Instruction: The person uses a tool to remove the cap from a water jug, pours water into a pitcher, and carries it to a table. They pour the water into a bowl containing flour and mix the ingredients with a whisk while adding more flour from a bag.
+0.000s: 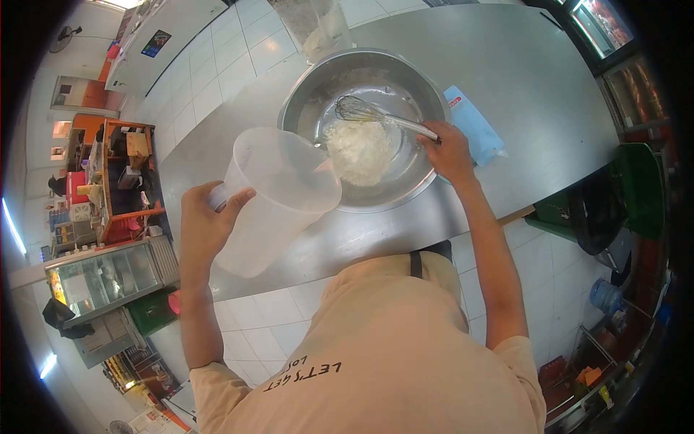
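My left hand grips the handle of a translucent plastic measuring jug, which is tilted with its mouth toward a large steel mixing bowl. The jug's spout overlaps the bowl's left rim in this view. In the bowl lies a mound of white powder. My right hand is closed round the handle of a metal whisk, held over the bowl's right side with its wires above the far edge of the powder.
The bowl stands on a steel table. Right of it lies a light blue packet. A clear container with white contents is behind the bowl. Shelving and a glass-fronted cabinet stand to the left, a green bin to the right.
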Action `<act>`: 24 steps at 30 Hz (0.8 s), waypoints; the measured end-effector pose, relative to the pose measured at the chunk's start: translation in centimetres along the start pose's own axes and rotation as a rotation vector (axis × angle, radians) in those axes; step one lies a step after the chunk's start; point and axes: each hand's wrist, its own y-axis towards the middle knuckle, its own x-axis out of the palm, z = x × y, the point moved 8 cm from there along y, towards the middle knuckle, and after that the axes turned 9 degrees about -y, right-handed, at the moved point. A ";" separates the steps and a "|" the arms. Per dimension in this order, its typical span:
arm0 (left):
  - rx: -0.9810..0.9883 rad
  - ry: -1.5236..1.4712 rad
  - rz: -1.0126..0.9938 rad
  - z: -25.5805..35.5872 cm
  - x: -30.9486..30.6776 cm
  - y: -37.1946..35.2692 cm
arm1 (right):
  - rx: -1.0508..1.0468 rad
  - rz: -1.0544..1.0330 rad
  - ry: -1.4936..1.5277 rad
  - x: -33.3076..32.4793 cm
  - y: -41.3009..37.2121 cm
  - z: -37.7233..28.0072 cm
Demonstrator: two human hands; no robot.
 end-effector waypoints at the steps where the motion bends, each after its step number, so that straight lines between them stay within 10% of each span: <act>1: 0.025 0.016 0.002 0.1 0.0 -0.1 | 0.011 0.006 -0.040 -0.1 -0.4 -0.2; 24: 0.043 0.276 0.054 -0.2 -0.6 -0.9 | -0.025 0.345 -0.308 -4.8 -1.3 -2.5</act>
